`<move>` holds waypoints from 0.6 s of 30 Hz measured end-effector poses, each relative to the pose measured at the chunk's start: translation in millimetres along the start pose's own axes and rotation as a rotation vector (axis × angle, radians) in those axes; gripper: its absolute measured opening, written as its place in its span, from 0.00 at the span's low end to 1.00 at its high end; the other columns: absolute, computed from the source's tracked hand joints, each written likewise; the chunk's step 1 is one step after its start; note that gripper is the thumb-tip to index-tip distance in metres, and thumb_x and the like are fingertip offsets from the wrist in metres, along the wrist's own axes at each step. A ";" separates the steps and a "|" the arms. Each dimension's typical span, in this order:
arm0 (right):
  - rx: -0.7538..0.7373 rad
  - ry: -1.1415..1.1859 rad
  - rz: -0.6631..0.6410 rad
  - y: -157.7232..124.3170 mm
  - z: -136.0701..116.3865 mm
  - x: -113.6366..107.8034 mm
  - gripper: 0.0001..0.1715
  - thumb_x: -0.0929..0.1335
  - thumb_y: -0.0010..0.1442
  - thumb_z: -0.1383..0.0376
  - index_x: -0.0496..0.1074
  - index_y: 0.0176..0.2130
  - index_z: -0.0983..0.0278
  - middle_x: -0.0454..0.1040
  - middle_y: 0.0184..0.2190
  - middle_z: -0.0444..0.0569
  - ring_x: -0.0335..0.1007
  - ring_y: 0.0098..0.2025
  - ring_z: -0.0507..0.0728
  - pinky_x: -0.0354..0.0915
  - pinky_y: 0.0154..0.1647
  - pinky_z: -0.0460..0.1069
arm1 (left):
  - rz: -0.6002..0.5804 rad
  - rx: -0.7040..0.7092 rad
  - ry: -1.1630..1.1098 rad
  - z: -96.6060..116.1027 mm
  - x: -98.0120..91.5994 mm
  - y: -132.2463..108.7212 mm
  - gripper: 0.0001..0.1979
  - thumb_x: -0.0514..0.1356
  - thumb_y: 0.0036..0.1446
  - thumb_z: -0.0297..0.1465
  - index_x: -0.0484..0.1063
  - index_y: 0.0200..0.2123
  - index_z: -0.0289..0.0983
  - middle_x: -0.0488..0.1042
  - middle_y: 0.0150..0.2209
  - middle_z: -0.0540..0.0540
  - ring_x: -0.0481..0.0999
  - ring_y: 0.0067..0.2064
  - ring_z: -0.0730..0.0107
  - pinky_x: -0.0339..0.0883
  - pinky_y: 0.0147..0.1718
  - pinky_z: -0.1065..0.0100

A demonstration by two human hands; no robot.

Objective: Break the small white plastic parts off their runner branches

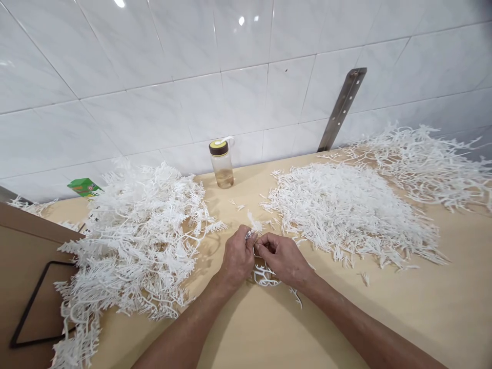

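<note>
My left hand (239,256) is closed on a white branched piece (254,221), its feathery tip sticking up past the fingers. Right beside it, my right hand (282,256) is closed in a pinch at the same spot, fingertips nearly touching the left thumb. What the right fingertips grip is hidden. Below both hands, looped white strands (266,277) show over the wooden table (246,328), and a loose sprig (295,297) lies by the right wrist.
A large heap of white branched pieces (142,241) stands on the left, partly over a brown box (26,287). To the right lie a flatter pile (346,210) and a tangle of bare strands (430,164). A drink bottle (222,164) and a metal bracket (342,110) stand at the tiled wall.
</note>
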State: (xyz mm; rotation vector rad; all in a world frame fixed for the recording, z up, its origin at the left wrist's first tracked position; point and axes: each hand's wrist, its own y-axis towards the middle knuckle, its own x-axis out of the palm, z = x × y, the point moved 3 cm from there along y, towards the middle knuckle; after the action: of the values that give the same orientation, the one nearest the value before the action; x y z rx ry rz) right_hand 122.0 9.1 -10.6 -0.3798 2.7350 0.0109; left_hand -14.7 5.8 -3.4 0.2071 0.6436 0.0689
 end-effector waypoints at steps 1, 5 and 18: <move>-0.006 0.009 -0.006 -0.1 0.6 0.8 0.10 0.64 0.57 0.62 0.72 0.29 0.63 0.72 0.24 0.43 0.63 0.27 0.53 0.57 0.28 0.47 | 0.000 0.008 0.008 -0.1 0.2 0.1 0.09 0.50 0.63 0.34 0.57 0.29 0.40 0.61 0.24 0.54 0.60 0.26 0.70 0.54 0.28 0.69; -0.018 0.029 -0.006 -1.6 2.0 1.8 0.08 0.64 0.58 0.63 0.70 0.30 0.63 0.70 0.24 0.42 0.62 0.26 0.52 0.55 0.26 0.46 | -0.036 0.013 -0.018 -0.4 1.6 0.2 0.09 0.50 0.62 0.32 0.55 0.28 0.41 0.60 0.24 0.54 0.59 0.26 0.71 0.53 0.29 0.69; -0.031 0.106 0.005 -6.6 -3.9 -1.8 0.11 0.66 0.61 0.57 0.72 0.35 0.63 0.65 0.21 0.40 0.57 0.21 0.50 0.55 0.22 0.46 | -0.043 -0.107 -0.323 -14.3 -13.2 12.4 0.17 0.58 0.59 0.42 0.62 0.25 0.38 0.58 0.19 0.56 0.58 0.23 0.75 0.52 0.24 0.72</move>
State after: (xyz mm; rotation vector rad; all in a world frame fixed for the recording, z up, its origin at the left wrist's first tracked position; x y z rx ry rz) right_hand 123.9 3.1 -6.0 -0.3933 2.8435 0.0355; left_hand -33.8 18.7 -4.2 0.0980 0.3215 0.0274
